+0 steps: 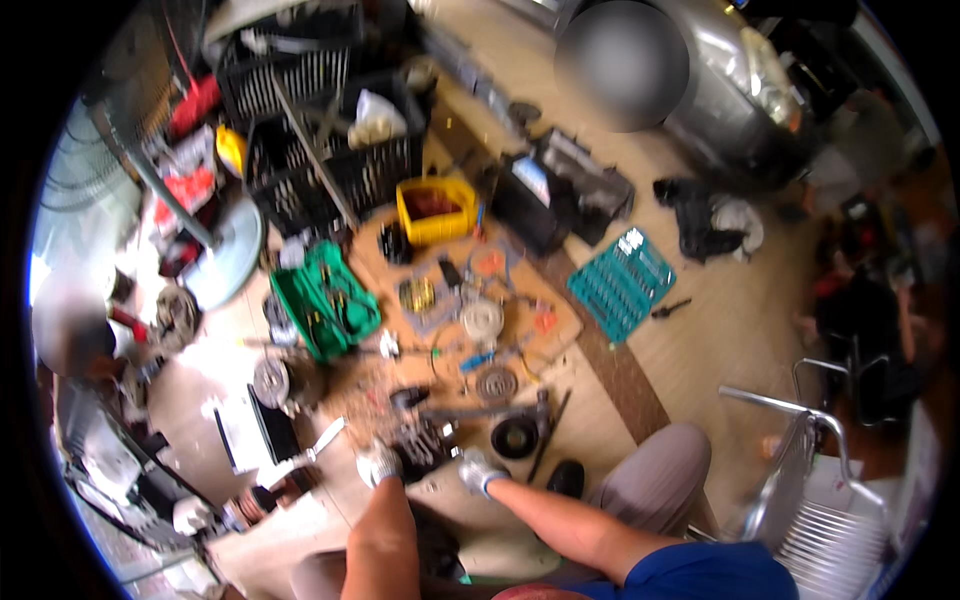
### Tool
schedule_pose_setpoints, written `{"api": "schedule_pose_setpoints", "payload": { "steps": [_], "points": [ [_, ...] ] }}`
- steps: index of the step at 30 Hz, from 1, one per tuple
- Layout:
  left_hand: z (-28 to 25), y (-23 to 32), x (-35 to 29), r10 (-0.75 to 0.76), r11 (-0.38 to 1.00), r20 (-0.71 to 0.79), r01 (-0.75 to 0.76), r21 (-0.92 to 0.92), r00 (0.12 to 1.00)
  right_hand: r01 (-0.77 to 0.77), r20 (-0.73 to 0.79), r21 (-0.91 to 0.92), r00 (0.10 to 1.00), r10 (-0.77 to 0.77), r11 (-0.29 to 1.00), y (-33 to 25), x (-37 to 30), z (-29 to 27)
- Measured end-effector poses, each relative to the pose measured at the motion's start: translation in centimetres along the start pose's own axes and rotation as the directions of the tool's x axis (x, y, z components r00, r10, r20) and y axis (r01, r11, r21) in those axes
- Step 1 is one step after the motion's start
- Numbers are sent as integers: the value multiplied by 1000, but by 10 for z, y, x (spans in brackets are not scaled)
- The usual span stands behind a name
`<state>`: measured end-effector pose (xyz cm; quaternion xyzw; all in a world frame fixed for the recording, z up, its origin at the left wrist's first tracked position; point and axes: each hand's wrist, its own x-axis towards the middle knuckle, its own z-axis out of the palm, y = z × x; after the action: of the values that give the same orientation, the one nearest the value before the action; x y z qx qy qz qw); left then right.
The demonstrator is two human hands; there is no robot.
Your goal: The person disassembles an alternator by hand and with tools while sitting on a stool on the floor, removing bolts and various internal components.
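Observation:
A dark, grease-coloured metal machine part point(424, 447) with a ribbed body lies on the floor in front of me. My left hand point(379, 463), in a white work glove, is curled against its left side and appears closed on it. At its right end is my right hand point(482, 471), also gloved, its fingers toward the part. Blur hides whether those fingers grip anything. Just beyond the part runs a long metal bar point(480, 411). A black ring point(515, 437) lies to the right, near my shoe point(566, 478).
Tools and parts cover a brown board point(555, 318). Around it are a green tool case point(325, 300), a teal socket tray point(622, 284), a yellow bin point(437, 210) and black crates point(335, 160). A metal chair point(830, 510) stands right; a fan base point(225, 255) stands left.

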<state>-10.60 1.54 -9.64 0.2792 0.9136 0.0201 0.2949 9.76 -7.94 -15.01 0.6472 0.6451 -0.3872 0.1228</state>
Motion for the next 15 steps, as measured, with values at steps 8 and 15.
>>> {"api": "schedule_pose_setpoints", "payload": {
  "steps": [8, 15],
  "points": [
    [-7, -4, 17, -49, 998, -157, 42, -48, 986, -100, -78, 203, 990, 118, 974, -38, -50, -65],
    [-4, 9, -2, -66, 989, -132, 46, -143, 989, -173, -184, 197, 960, 210, 965, -16, -27, -39]
  ]
}}
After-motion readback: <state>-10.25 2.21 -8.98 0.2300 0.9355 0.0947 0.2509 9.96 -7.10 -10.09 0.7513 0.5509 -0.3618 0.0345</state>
